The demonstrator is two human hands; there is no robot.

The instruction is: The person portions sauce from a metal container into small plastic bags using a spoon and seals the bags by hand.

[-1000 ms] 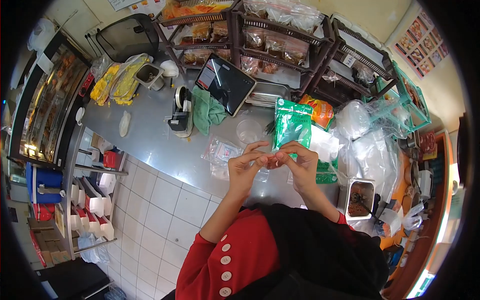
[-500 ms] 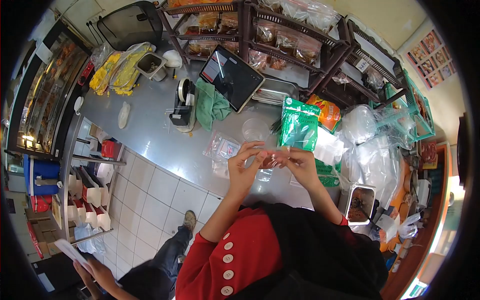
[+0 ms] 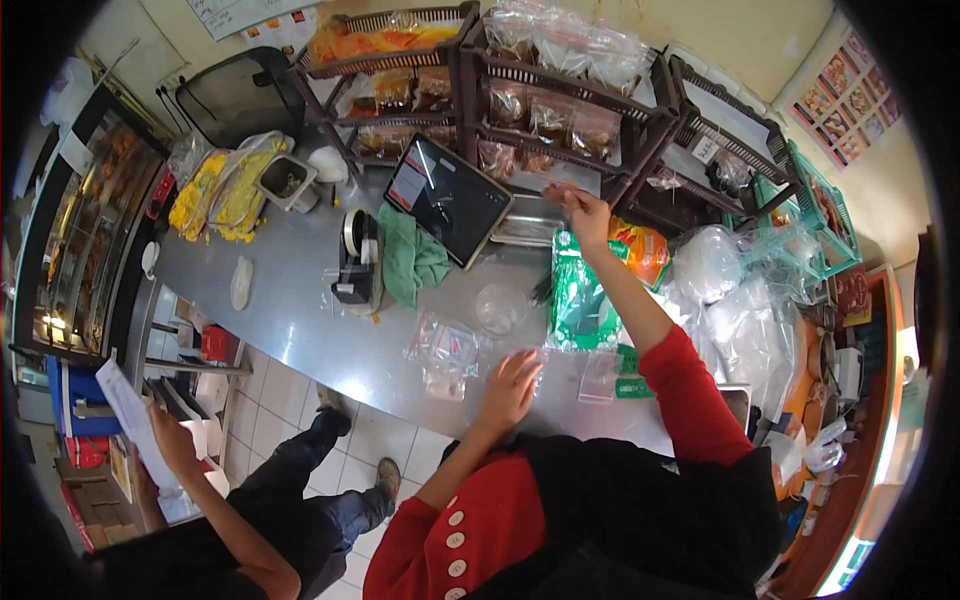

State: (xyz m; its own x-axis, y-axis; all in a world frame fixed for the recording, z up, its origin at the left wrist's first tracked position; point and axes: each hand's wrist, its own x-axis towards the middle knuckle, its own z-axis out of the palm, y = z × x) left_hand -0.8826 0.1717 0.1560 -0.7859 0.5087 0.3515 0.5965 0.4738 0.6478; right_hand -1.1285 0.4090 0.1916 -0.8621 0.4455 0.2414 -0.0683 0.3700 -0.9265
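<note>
My right hand [image 3: 584,212] reaches up and forward to the bottom tray of the brown crate [image 3: 560,165], its fingers closed on a small clear packet [image 3: 563,192] with reddish contents. My left hand [image 3: 512,388] rests low at the counter's near edge, over a clear plastic bag [image 3: 538,360], fingers slightly spread; whether it grips the bag is unclear. Left of it lie small zip bags [image 3: 446,347]. A round clear lid [image 3: 501,308] is just beyond. The green glove pack [image 3: 583,300] lies under my right forearm.
A tablet [image 3: 447,198], green cloth [image 3: 410,258] and tape dispenser [image 3: 357,262] stand on the steel counter [image 3: 300,300]. Bags of yellow food [image 3: 235,188] lie at the far left. Another person [image 3: 240,530] holds a paper [image 3: 135,415] at the lower left.
My hands have parted: the right carried the packet up to the crate, the left dropped to the counter edge. The other person has come further into view, walking at the left.
</note>
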